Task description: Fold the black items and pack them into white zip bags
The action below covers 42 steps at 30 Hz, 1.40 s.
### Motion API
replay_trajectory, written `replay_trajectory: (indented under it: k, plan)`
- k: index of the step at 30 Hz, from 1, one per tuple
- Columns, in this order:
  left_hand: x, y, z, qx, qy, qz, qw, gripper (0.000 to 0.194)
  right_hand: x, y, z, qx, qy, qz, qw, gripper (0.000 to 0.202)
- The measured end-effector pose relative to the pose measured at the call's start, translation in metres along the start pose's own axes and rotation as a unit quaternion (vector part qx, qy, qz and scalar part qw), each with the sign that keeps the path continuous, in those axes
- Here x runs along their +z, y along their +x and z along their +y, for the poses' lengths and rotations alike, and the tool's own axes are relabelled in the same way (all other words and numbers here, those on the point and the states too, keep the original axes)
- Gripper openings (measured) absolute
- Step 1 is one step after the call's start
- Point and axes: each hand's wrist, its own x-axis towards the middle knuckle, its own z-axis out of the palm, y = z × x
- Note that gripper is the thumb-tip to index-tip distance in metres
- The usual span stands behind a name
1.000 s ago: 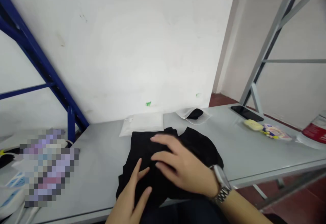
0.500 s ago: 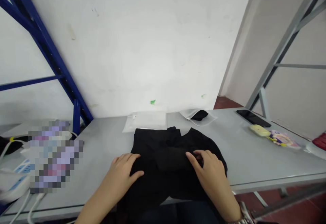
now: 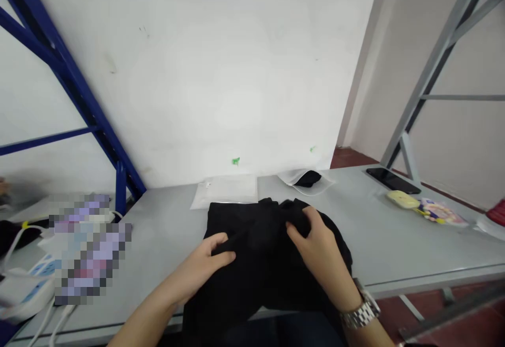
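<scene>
since the earlier frame, left hand (image 3: pixel 211 261) has moved inward and right hand (image 3: pixel 320 244) has moved toward the far edge of the table (image 3: pixel 379 247); a fold of black cloth (image 3: pixel 268 270) is now raised between them. a metal watch (image 3: pixel 361 311) sits on the right wrist. left hand: thumb and forefinger pinch the left side of the fold. right hand: thumb and fingers pinch a bunch of it. the cloth lies at the middle of the near edge, its left part crossing that edge. a power strip (image 3: pixel 41 284) lies toward the near left corner, beside a pixelated purple item (image 3: pixel 94 263). toward the right edge, a printed packet (image 3: pixel 444 212) lies next to a yellow case (image 3: pixel 402 199). along the far edge: a flat white bag (image 3: pixel 226 190), an open pouch (image 3: pixel 324 185) holding a black item (image 3: pixel 308 179), and, near the far right corner, a phone (image 3: pixel 392 180).
</scene>
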Motion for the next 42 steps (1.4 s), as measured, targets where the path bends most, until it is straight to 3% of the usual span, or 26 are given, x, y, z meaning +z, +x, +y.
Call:
replay_trajectory:
  k: [2,5,9,12,14,16,17,19,21,23,24,26,28,31,34,38,42]
  plan:
    - [0.016,-0.005,0.000,-0.044,-0.155,0.015,0.987,0.011,0.002,-0.002,-0.010,-0.034,-0.030,0.066,0.997,0.021]
    - [0.033,-0.007,-0.003,-0.058,-0.311,0.050,0.947,0.026,0.018,-0.019,-0.023,-0.183,-0.041,0.090,0.978,0.025]
    - [0.039,-0.007,-0.009,-0.058,-0.385,0.105,0.915,0.027,0.038,-0.048,-0.033,-0.373,-0.012,-0.008,0.928,0.035]
    - [0.038,-0.005,-0.013,-0.007,-0.343,0.136,0.929,0.033,0.040,-0.058,-0.030,-0.406,0.070,-0.094,0.906,0.038]
    - [0.039,-0.005,-0.015,0.026,-0.332,0.145,0.932,0.042,0.038,-0.058,-0.024,-0.322,0.168,-0.085,0.928,0.041]
    - [0.043,-0.006,-0.017,0.041,-0.341,0.145,0.928,0.052,0.037,-0.054,-0.018,-0.159,0.291,-0.032,0.943,0.054]
    - [0.045,-0.007,-0.018,0.040,-0.340,0.142,0.929,0.056,0.038,-0.052,-0.016,-0.074,0.356,-0.031,0.931,0.063]
    - [0.049,-0.007,-0.020,0.041,-0.296,0.141,0.944,0.060,0.039,-0.046,-0.014,0.053,0.475,-0.112,0.871,0.069]
    - [0.048,0.000,-0.017,0.076,-0.172,0.145,0.971,0.055,0.040,-0.040,-0.013,0.126,0.553,-0.200,0.799,0.061]
    - [0.036,0.018,-0.009,0.162,0.050,0.136,0.976,0.040,0.040,-0.036,-0.012,0.172,0.589,-0.175,0.770,0.054]
    - [0.027,0.031,-0.004,0.205,0.177,0.130,0.954,0.034,0.039,-0.033,-0.010,0.193,0.596,-0.135,0.768,0.054]
    - [0.003,0.065,0.005,0.247,0.407,0.140,0.868,0.036,0.039,-0.029,-0.004,0.244,0.587,-0.077,0.768,0.052]
    - [-0.021,0.102,0.009,0.236,0.451,0.151,0.848,0.033,0.040,-0.026,0.004,0.296,0.561,-0.064,0.770,0.048]
    - [-0.048,0.145,0.003,0.231,0.489,0.139,0.829,0.034,0.043,-0.023,0.014,0.315,0.525,-0.075,0.787,0.041]
    - [-0.061,0.164,-0.010,0.222,0.519,0.153,0.811,0.029,0.046,-0.023,0.021,0.304,0.523,-0.086,0.792,0.039]
    - [-0.074,0.163,-0.020,0.203,0.549,0.179,0.791,0.025,0.048,-0.024,0.026,0.297,0.548,-0.092,0.777,0.041]
    - [-0.073,0.147,-0.008,0.218,0.575,0.200,0.763,0.030,0.047,-0.026,0.027,0.295,0.540,-0.097,0.782,0.042]
